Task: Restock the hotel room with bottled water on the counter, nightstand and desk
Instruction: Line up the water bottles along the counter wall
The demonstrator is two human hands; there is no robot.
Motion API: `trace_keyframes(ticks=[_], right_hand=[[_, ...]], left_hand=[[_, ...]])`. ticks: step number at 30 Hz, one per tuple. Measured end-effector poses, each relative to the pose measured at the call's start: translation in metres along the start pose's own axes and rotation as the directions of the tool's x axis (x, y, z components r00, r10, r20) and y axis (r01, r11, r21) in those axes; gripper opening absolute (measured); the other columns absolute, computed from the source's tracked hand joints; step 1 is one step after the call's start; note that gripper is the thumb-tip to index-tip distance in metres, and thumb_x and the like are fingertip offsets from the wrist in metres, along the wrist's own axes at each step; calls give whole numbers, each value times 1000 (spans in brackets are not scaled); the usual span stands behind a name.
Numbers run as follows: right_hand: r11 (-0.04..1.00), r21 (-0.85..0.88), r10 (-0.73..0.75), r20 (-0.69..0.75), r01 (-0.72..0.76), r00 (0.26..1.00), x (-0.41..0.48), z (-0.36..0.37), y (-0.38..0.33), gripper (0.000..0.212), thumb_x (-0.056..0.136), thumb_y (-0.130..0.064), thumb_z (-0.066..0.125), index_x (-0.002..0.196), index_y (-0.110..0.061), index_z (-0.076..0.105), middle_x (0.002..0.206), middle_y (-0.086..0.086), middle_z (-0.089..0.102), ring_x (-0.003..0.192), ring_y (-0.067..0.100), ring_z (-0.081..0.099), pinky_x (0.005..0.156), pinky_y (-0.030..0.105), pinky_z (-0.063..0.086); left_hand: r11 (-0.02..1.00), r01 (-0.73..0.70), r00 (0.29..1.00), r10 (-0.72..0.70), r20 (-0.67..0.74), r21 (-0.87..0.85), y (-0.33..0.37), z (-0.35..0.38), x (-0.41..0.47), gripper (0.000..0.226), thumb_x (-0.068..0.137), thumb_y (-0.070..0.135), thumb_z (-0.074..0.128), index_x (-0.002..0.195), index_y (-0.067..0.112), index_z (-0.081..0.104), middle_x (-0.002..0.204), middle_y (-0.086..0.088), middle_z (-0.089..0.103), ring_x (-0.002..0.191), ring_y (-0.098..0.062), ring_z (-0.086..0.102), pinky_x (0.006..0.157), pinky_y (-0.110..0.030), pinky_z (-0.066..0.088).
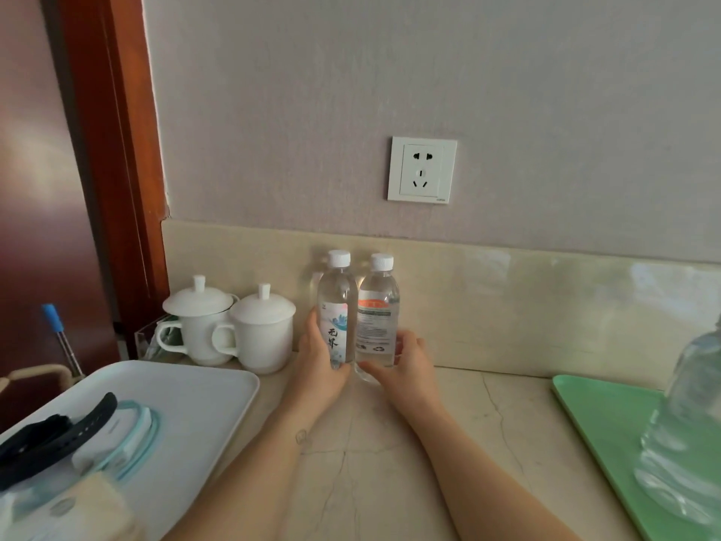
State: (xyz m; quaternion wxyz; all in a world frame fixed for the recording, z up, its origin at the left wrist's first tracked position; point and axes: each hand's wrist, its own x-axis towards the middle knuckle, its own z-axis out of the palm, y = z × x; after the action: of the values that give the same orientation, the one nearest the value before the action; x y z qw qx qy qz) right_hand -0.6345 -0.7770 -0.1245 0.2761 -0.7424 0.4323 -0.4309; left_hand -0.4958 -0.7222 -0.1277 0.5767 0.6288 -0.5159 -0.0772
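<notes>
Two clear water bottles with white caps stand upright side by side on the beige marble counter (390,443), close to the backsplash. My left hand (318,361) grips the lower part of the left bottle (336,302), which has a white and blue label. My right hand (409,361) holds the base of the right bottle (377,302), which has an orange-topped label. The two bottles touch or nearly touch each other.
Two lidded white cups (234,326) stand left of the bottles. A white tray (195,388) with a black strap and other items fills the near left. A green tray (593,415) at right carries another clear bottle (686,435). A wall socket (422,170) is above.
</notes>
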Motion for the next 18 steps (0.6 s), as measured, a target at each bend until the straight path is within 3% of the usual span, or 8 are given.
trace_keyframes(ticks=[3,6,10,13,18], right_hand=[[994,-106,17,-54,-22,998,-1,5,-5,67,69,-46,84,115,-18,44,113,-4,47,105,16,55,87,37,50],[991,-117,53,-56,-59,997,0,8,-8,73,64,-54,84,106,-16,38,111,-2,49,104,18,55,84,38,50],[998,37,46,23,-47,999,1,4,-5,66,73,-42,79,119,-15,39,121,-1,53,114,15,55,95,36,49],[998,44,47,93,-52,995,1,-3,-1,63,78,-28,70,132,-13,42,128,2,55,117,17,56,99,38,47],[1000,-12,13,55,-12,998,2,-3,5,58,77,-39,78,124,-19,49,114,-7,51,114,15,54,94,31,46]], left_hand=[[1000,-9,1000,9,-3,20,-2,0,0,92,72,7,80,147,14,27,130,-8,55,117,-24,58,94,-42,50],[999,-11,1000,11,2,46,-2,0,0,92,74,6,76,149,13,23,131,-9,54,120,-26,54,95,-40,49],[999,14,1000,-15,18,43,-1,0,0,96,75,9,78,151,15,20,134,-11,52,120,-27,56,97,-42,49],[999,12,1000,-13,28,31,-2,-1,0,96,74,10,79,150,15,21,133,-11,52,118,-27,56,97,-44,49],[1000,-1,1000,1,19,2,-1,-2,0,92,74,10,81,147,14,25,132,-8,54,115,-21,58,95,-41,50]])
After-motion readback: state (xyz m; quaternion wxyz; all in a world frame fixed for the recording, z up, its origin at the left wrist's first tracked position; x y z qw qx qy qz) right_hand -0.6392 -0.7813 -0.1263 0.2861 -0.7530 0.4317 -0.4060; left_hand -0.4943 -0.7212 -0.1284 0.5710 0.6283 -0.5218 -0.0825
